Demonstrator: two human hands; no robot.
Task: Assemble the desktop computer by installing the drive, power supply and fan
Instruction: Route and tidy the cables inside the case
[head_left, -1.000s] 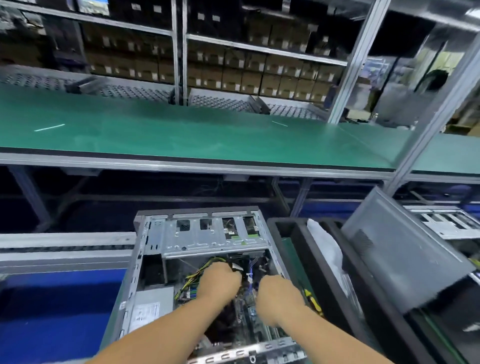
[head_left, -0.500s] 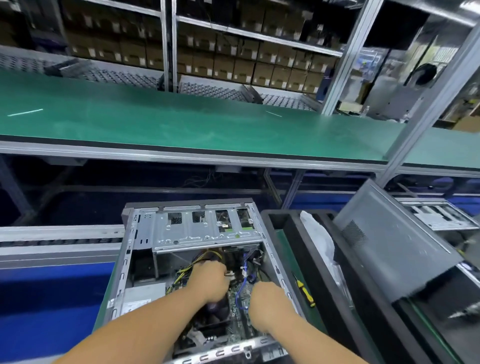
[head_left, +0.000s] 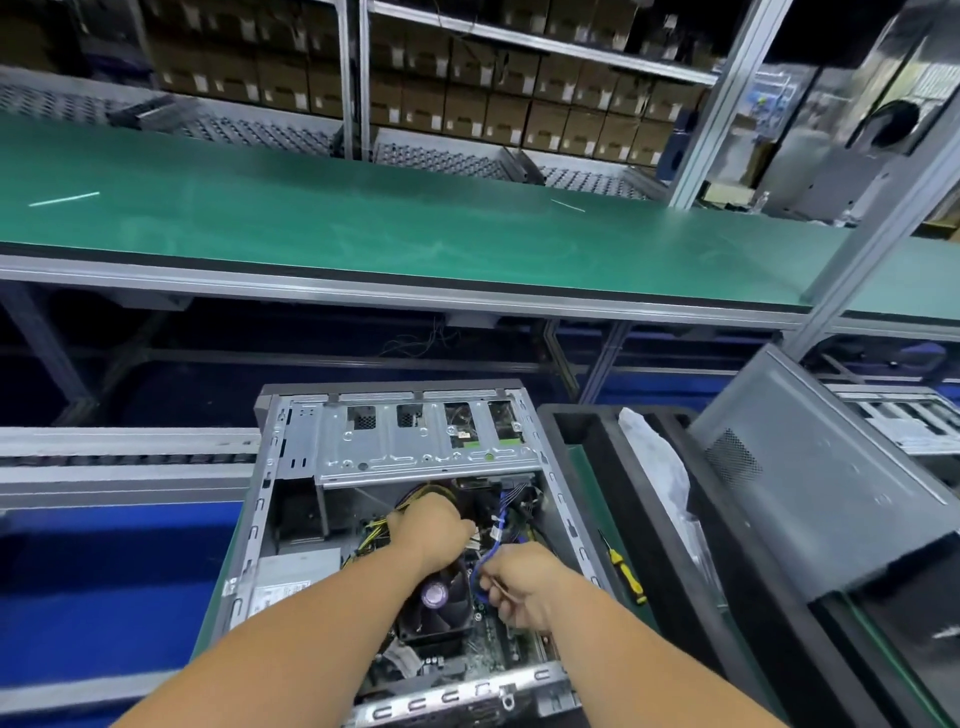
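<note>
Open case (head_left: 400, 499) lies flat on the green surface (head_left: 223, 597), drive cage (head_left: 415, 441) at the far end, rear slots toward the person. Both hands are inside it, working over the board.

Left hand (head_left: 428, 530) — curled shut over a small pale connector at the far middle of the case, knuckles up; yellow-and-black power leads (head_left: 371, 535) fan out from under it toward the power supply (head_left: 291, 577), which sits seated in the near-left corner, label up. What exactly the fingers pinch is hidden beneath the hand.

Right hand (head_left: 524, 584) — nearer, lower right. Grip is pressed together on a blue cable (head_left: 491, 540), thumb and forefinger pinching its near end. The cable's long axis runs away from the grip, up and slightly left, toward the dark area just under the drive cage; a white tie sits partway along it.

Fan (head_left: 441, 597) with its purple hub sticker lies between the two wrists, already on the board, just left of the right grip and below the left one.

Judgement: the step in hand looks like cable routing or plugging, not part placement. The blue cable's free end is in the right hand, so that hand is the one to seat it; a socket on the board would lie down and just below the grip, though I cannot make one out.

Yellow-handled screwdriver (head_left: 626, 574) rests outside the case wall to the right, untouched. Side panel (head_left: 831, 499) leans in the black tray (head_left: 587, 415) beyond it
</note>
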